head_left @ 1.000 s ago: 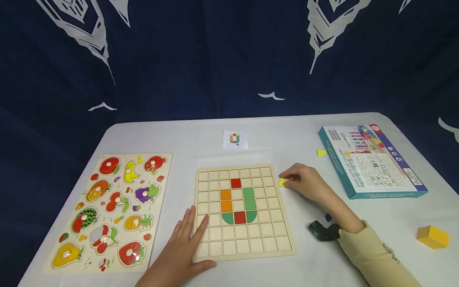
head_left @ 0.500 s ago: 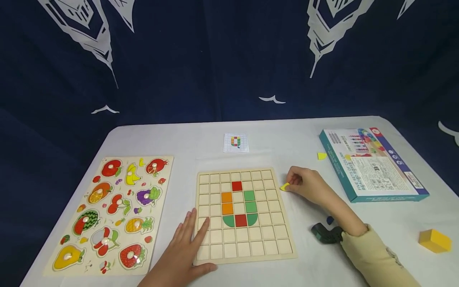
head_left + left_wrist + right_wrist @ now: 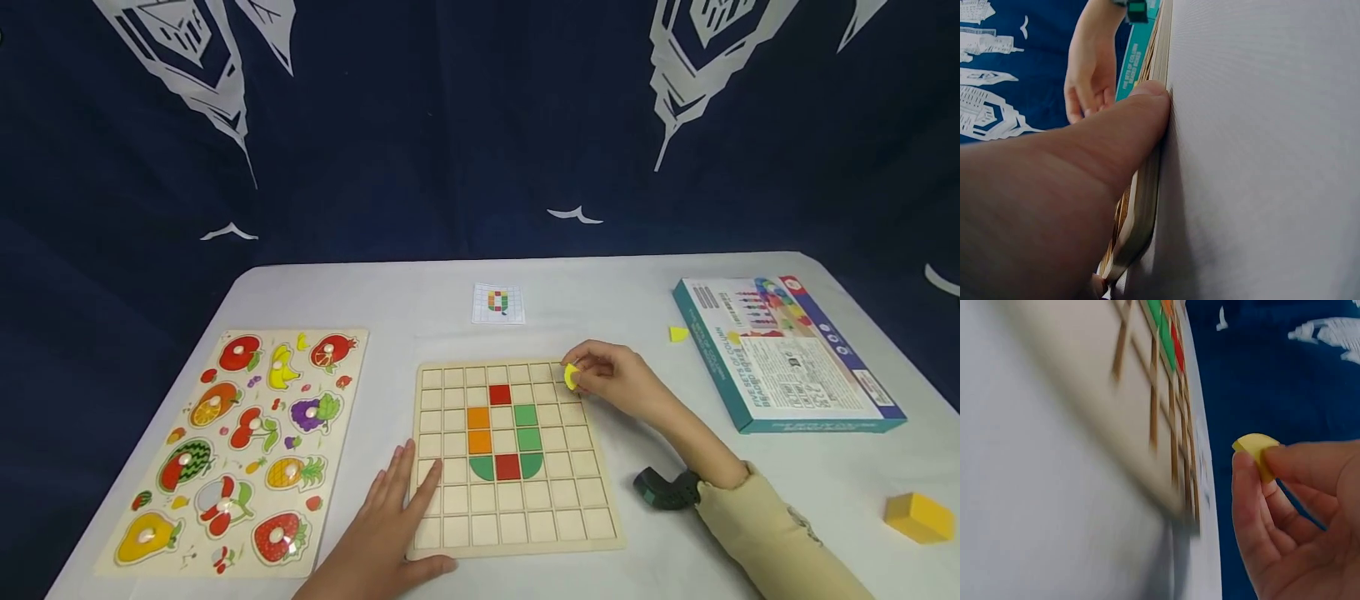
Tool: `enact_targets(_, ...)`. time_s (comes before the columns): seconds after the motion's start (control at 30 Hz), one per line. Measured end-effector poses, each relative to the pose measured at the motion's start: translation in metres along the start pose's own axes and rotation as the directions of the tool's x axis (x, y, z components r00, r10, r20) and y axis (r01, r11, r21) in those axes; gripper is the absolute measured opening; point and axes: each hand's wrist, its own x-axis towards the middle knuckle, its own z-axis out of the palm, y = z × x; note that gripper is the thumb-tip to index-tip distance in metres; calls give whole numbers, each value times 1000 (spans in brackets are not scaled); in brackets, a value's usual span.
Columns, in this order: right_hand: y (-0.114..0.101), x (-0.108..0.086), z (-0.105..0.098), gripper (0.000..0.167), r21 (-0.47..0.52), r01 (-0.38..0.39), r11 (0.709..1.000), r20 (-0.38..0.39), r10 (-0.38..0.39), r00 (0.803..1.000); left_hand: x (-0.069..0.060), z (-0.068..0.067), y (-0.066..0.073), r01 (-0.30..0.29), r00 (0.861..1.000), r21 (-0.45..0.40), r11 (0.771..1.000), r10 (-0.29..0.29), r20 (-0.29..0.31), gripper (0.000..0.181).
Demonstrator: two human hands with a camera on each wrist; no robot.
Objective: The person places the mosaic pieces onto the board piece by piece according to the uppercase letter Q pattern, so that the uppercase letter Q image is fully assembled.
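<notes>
My right hand (image 3: 617,382) pinches a yellow piece (image 3: 572,377) over the upper right corner of the wooden grid board (image 3: 555,546). In the right wrist view that piece (image 3: 1255,449) has a curved edge and sits between thumb and fingertips. Red, orange and green pieces lie in the grid, among them a red square (image 3: 499,395), an orange square (image 3: 478,418) and a green square (image 3: 526,415). My left hand (image 3: 378,533) rests with spread fingers on the board's lower left edge; in the left wrist view its thumb (image 3: 1129,125) touches the board's side.
A small pattern card (image 3: 498,303) lies behind the board. The fruit puzzle (image 3: 262,450) is at the left. On the right are a teal-edged box (image 3: 795,367), a yellow piece (image 3: 678,334) beside it and a yellow block (image 3: 919,517). A dark device (image 3: 666,489) is at the right wrist.
My right hand has lifted the yellow piece from the table beside the board and moved left with it, over the board's corner. My left hand stays at the board's edge.
</notes>
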Motion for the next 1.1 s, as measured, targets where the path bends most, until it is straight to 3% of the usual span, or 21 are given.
enact_targets(0.1,-11,14,14,5,-33,2,999,-16,-3,1000,1,0,0,8,1000,12,1000,-8,4,98)
enact_targets(0.2,-22,27,28,5,-104,18,994,-28,-21,999,3,-1,1,24,999,20,1000,-24,22,98)
enact_targets(0.4,-34,42,54,5,-18,50,999,25,-50,998,4,-3,2,44,998,11,999,-44,52,98)
enact_targets(0.57,-34,47,71,9,-37,68,997,68,-66,996,2,-1,1,43,998,10,999,-44,48,98)
enact_targets(0.77,-31,50,79,8,-53,74,996,70,-70,995,-1,1,1,-3,1000,20,1000,3,9,97)
enact_targets(1.1,-34,55,82,10,-177,147,973,101,-131,986,0,-1,0,41,997,40,998,-43,60,98)
